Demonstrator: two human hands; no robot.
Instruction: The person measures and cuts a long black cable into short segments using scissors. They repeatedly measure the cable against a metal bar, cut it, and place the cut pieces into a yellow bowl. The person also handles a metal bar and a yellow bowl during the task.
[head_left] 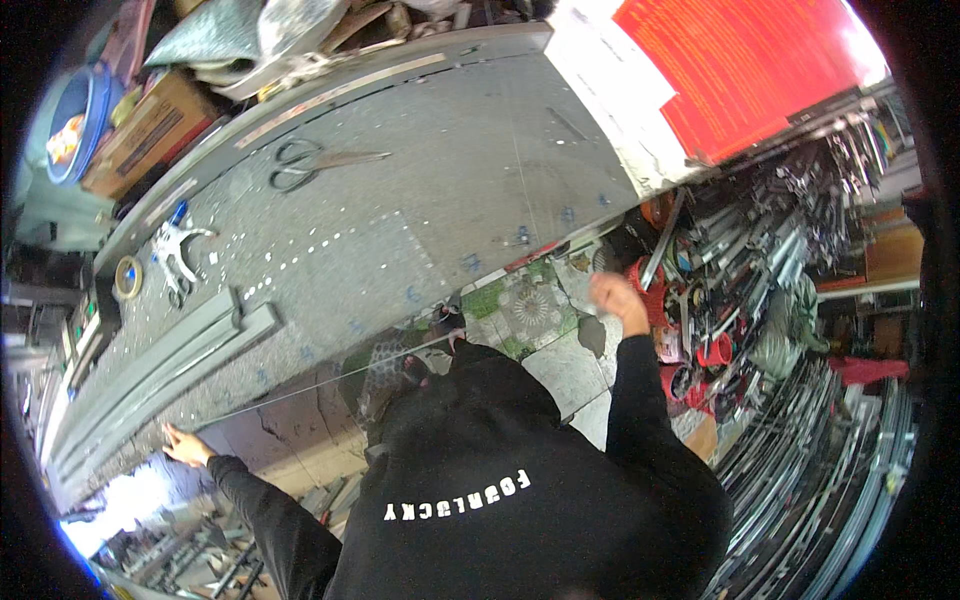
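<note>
At the near left edge of the bench, my left hand point(187, 447) is closed, fingertips meeting a thin pale strand point(325, 380). The strand runs taut along the bench's near edge, rising toward the right until it fades near my chest. Farther right, over the tiled floor, my right hand point(620, 302) is raised in a fist, somewhat blurred. It lines up with the strand, but what its fingers hold is too small to see. Grey channel profiles point(165, 362) lie on the bench beyond my left hand. Black sleeves cover both my arms.
On the grey bench point(450, 130) lie scissors point(292, 166), a tape roll point(128, 277) and a white pronged tool point(175, 252). A red printed sheet point(750, 70) covers the far right corner. Metal bars point(800, 470) crowd the right side, near red containers point(715, 350). A cardboard box point(150, 135) stands far left.
</note>
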